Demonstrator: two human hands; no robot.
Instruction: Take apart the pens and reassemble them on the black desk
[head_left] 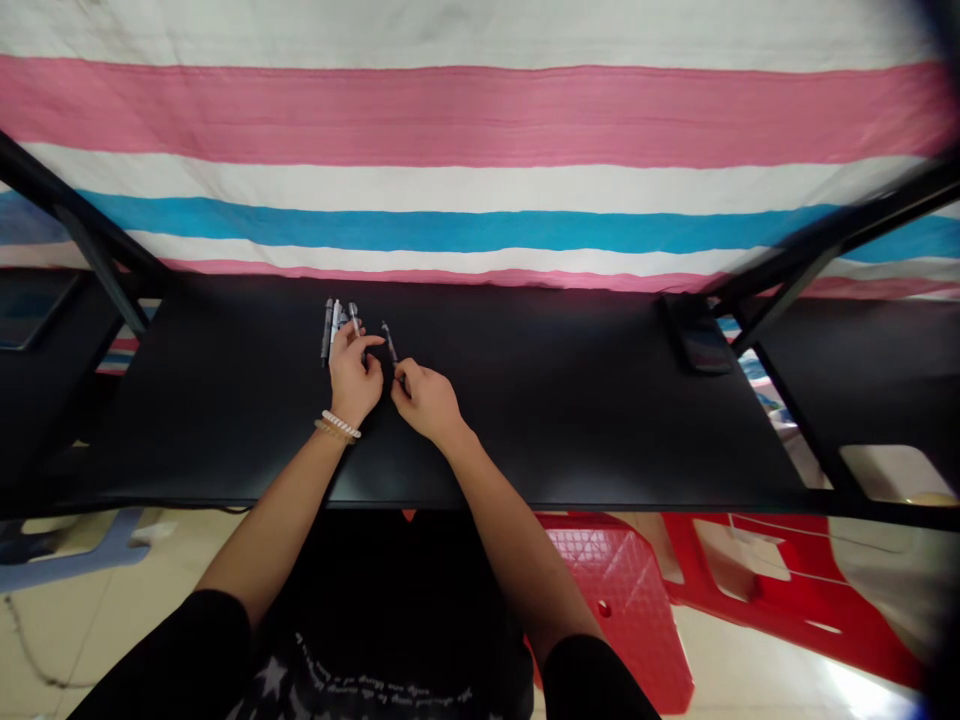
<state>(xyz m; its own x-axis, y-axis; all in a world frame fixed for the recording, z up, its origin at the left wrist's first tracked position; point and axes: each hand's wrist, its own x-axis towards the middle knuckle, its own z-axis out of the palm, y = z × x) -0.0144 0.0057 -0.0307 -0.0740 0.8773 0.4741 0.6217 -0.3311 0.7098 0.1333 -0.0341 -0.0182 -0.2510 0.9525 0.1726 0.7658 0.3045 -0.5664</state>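
Note:
My left hand (355,378) rests over a small group of pens on the black table, its index finger stretched out and its thumb apart. A dark pen (327,333) lies at the left of the group, beside a white pen (336,322). A clear-capped pen (354,314) pokes out past my left fingertips; its lower part is hidden by the hand. Just to the right, my right hand (429,400) pinches the near end of another dark pen (389,342), which points away from me and slightly left.
The black table (555,400) spans the view, with dark metal supports at both sides. A phone (699,335) lies at its far right. Behind hangs a striped cloth (480,115). Below the near edge stand a red stool (622,600) and a grey-blue stool (97,550).

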